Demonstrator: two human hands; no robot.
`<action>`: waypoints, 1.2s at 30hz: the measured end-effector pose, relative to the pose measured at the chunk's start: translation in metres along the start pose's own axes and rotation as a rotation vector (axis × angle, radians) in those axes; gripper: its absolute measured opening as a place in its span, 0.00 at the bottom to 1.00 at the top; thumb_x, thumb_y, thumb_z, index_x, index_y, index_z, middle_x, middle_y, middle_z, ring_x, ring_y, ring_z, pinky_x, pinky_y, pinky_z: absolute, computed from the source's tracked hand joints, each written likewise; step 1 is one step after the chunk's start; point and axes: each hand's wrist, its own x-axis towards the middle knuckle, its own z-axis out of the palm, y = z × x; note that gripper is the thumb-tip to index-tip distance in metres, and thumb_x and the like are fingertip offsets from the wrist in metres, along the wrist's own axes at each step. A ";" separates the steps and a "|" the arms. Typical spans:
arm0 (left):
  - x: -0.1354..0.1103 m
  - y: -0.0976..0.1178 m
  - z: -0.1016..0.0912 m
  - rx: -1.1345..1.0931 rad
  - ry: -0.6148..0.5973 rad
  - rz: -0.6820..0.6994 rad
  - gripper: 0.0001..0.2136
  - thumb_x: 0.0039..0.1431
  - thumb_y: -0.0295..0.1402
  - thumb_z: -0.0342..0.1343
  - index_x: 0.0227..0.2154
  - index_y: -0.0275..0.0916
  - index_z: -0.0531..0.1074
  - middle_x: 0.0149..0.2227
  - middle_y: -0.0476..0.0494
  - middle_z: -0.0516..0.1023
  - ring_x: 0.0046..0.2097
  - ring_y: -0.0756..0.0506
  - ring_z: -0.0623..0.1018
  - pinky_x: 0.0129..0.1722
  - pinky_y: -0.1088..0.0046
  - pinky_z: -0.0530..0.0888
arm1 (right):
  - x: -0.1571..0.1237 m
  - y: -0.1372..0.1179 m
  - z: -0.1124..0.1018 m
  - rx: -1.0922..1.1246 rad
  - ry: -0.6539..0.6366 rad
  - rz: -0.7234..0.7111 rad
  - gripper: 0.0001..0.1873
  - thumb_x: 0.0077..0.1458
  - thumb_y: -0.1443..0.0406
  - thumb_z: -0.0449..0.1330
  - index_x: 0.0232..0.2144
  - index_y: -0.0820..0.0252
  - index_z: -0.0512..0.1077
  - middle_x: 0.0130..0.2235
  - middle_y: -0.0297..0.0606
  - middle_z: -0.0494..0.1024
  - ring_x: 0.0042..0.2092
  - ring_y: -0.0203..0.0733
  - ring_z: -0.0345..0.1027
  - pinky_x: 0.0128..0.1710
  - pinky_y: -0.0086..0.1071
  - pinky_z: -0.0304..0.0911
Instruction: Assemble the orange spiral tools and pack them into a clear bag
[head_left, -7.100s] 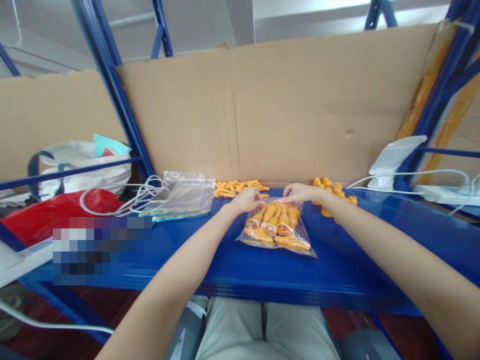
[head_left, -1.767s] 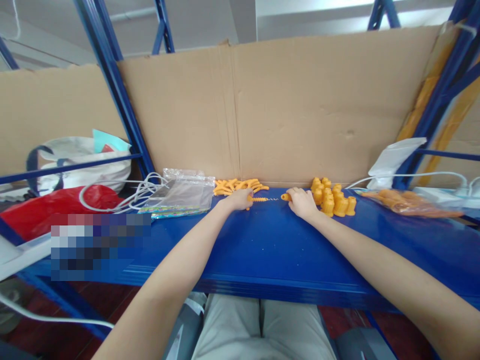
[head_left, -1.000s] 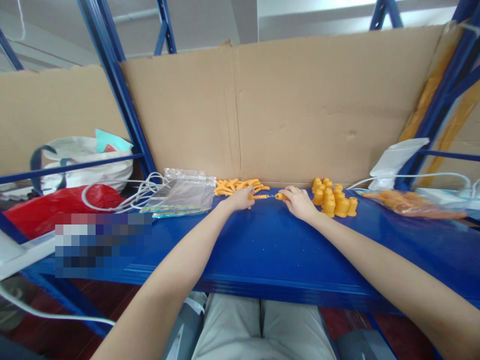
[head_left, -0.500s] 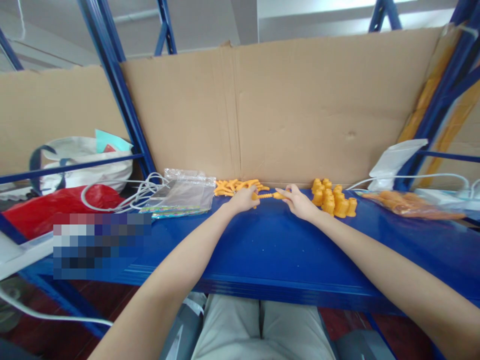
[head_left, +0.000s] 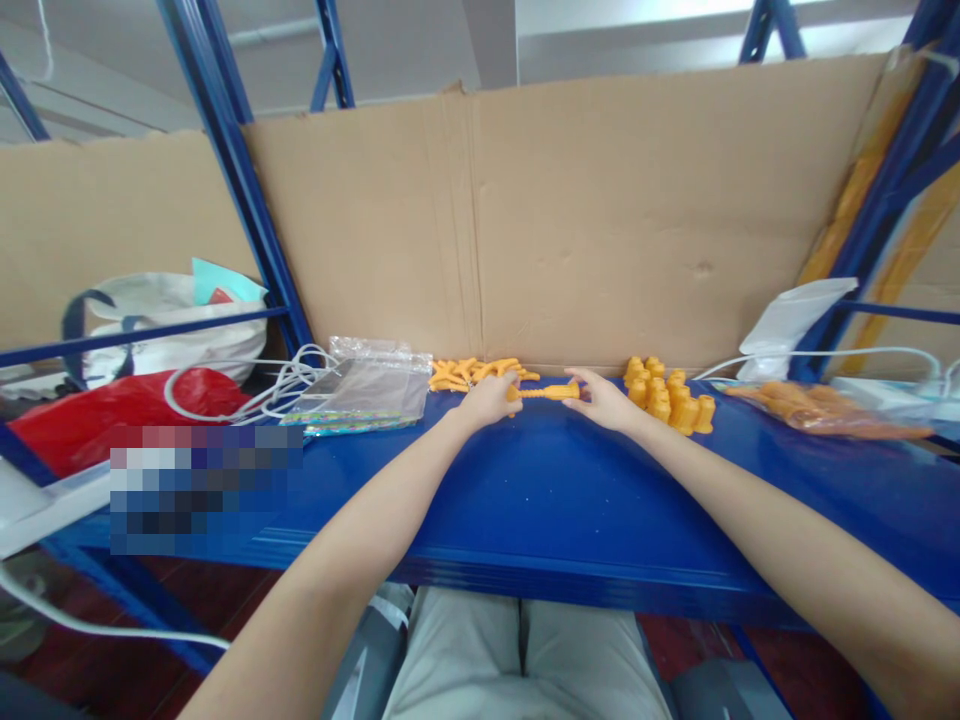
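From my end I am watching the left hand (head_left: pixel 491 397) clamping its grip on the left end of an orange ridged shaft (head_left: pixel 534 392). The shaft is meeting an orange sleeve (head_left: pixel 561 391) on the same line, and the pair is spanning the gap between the hands, over the blue tabletop (head_left: pixel 517 500); whether it is touching that surface I am not making out. The right hand (head_left: pixel 606 402) is standing at the sleeve's flared end, thumb and fingers parted around it, and I cannot tell whether that grip is pressing or loose.

For good handling, I would be holding the left grip firm so the shaft isn't rolling, and bringing even pressure to both sides of the flare with the right. I am judging that a tilt could be binding the ridges, so one straight axis is mattering most. Branched orange pieces (head_left: pixel 451 376) are lying just behind the left hand and orange cups (head_left: pixel 660 402) are standing beside the right, so I would be making small motions.
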 end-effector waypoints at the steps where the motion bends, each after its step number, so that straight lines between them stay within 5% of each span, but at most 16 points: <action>1: 0.000 0.000 0.000 0.005 -0.002 0.003 0.12 0.51 0.31 0.55 0.40 0.38 0.70 0.37 0.42 0.78 0.42 0.42 0.77 0.42 0.67 0.72 | 0.000 0.001 -0.002 0.080 -0.022 0.041 0.29 0.50 0.68 0.60 0.55 0.59 0.63 0.48 0.44 0.71 0.41 0.41 0.72 0.44 0.41 0.69; 5: 0.001 -0.002 0.003 0.012 0.008 0.008 0.13 0.52 0.32 0.55 0.42 0.37 0.70 0.37 0.41 0.78 0.42 0.41 0.77 0.42 0.66 0.73 | -0.001 -0.001 -0.011 0.298 -0.039 0.146 0.23 0.49 0.69 0.61 0.49 0.59 0.65 0.47 0.42 0.72 0.39 0.37 0.74 0.44 0.37 0.70; 10: -0.001 -0.002 0.005 -0.006 0.017 0.026 0.14 0.53 0.32 0.54 0.44 0.37 0.69 0.37 0.41 0.78 0.41 0.42 0.77 0.42 0.67 0.72 | -0.005 -0.015 -0.014 0.481 -0.097 0.349 0.07 0.58 0.64 0.57 0.38 0.62 0.68 0.30 0.38 0.76 0.29 0.35 0.74 0.33 0.29 0.71; 16: -0.002 0.000 0.006 -0.012 -0.012 0.029 0.13 0.52 0.31 0.55 0.43 0.38 0.70 0.35 0.43 0.78 0.40 0.42 0.77 0.42 0.68 0.72 | -0.005 -0.023 -0.006 0.487 -0.059 0.517 0.17 0.62 0.55 0.52 0.26 0.60 0.63 0.22 0.36 0.73 0.20 0.31 0.67 0.20 0.23 0.62; 21: -0.001 0.000 0.007 -0.009 0.003 0.024 0.13 0.53 0.31 0.54 0.43 0.38 0.70 0.35 0.43 0.78 0.40 0.42 0.77 0.41 0.68 0.72 | -0.007 -0.022 -0.013 0.549 -0.123 0.495 0.11 0.61 0.58 0.54 0.39 0.60 0.65 0.27 0.36 0.76 0.23 0.33 0.70 0.23 0.25 0.64; 24: -0.001 0.001 0.007 -0.008 0.012 0.027 0.13 0.53 0.31 0.55 0.43 0.37 0.69 0.35 0.43 0.78 0.39 0.42 0.77 0.40 0.69 0.72 | -0.010 -0.021 -0.019 0.600 -0.169 0.451 0.17 0.58 0.66 0.58 0.49 0.58 0.62 0.32 0.36 0.77 0.26 0.34 0.71 0.27 0.27 0.66; 30: 0.000 0.000 0.007 -0.021 0.025 0.037 0.11 0.55 0.33 0.56 0.42 0.37 0.69 0.34 0.44 0.78 0.39 0.43 0.78 0.39 0.70 0.71 | -0.012 -0.026 -0.019 0.636 -0.176 0.478 0.05 0.59 0.65 0.57 0.37 0.62 0.67 0.28 0.36 0.78 0.22 0.30 0.68 0.24 0.24 0.63; 36: 0.001 -0.003 0.008 -0.068 0.047 0.038 0.12 0.57 0.38 0.56 0.42 0.36 0.68 0.32 0.44 0.78 0.38 0.43 0.78 0.40 0.69 0.71 | -0.009 -0.033 -0.015 0.594 -0.174 0.508 0.18 0.63 0.57 0.51 0.28 0.65 0.69 0.22 0.41 0.77 0.18 0.30 0.64 0.17 0.23 0.54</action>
